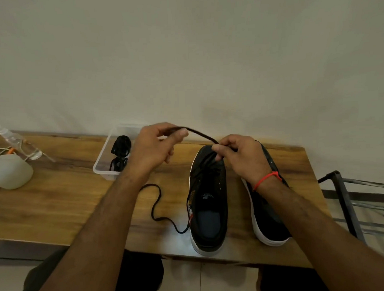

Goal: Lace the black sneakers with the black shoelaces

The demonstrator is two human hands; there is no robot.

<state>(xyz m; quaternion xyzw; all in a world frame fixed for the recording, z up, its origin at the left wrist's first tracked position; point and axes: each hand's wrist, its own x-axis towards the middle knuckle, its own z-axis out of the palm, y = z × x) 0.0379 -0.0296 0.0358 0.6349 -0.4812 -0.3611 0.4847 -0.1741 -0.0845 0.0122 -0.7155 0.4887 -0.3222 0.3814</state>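
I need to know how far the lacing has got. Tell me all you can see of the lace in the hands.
The lace is a thin black cord. The left hand and right hand pinch it taut above the left sneaker, near its toe. Its loose end snakes over the table beside that shoe.

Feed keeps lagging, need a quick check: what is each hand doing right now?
Left hand: pinches the thin black shoelace above the table.
Right hand: pinches the same lace over the toe end of the left black sneaker.

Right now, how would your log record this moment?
left hand: pinches shoelace | right hand: pinches shoelace at left sneaker | spare lace: in tray
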